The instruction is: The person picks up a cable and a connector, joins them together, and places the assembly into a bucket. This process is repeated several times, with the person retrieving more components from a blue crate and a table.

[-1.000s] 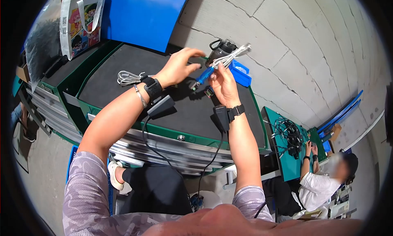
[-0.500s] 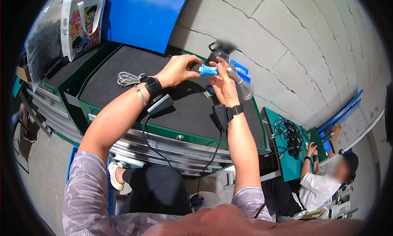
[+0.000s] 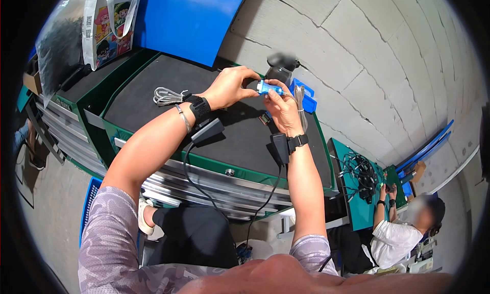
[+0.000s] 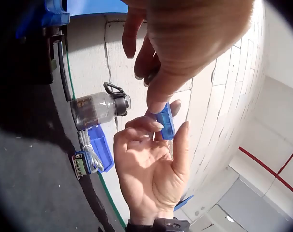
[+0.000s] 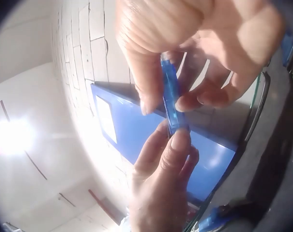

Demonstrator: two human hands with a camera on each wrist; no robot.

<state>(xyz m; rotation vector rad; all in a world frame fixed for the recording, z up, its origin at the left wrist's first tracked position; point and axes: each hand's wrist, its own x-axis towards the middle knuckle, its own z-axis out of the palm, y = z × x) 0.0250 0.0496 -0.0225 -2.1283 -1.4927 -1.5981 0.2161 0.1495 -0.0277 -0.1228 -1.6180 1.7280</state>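
My right hand (image 3: 284, 112) holds a translucent blue cable connector (image 3: 269, 88) between thumb and fingers above the dark worktop. Its silvery cable (image 3: 300, 106) hangs in a tied bundle behind that hand. From the other side my left hand (image 3: 228, 88) pinches the connector's pale end with thumb and fingertips. In the right wrist view the blue connector (image 5: 171, 96) spans both hands, the left hand (image 5: 161, 188) at its lower end. The left wrist view shows my left thumb on the connector (image 4: 165, 123), the right palm (image 4: 151, 179) turned up below.
A small board with green terminals (image 3: 264, 119) lies on the mat (image 3: 168, 82) below my hands. Another coiled grey cable (image 3: 168, 96) is at the left. Behind stand a dark bottle (image 3: 279, 73) and a blue tray (image 3: 309, 104). A person (image 3: 403, 235) sits at the right bench.
My right hand has turned the connector from slanting down to nearly level, and its cable has swung from above to behind the hand. My left fingers have come onto the connector's end.
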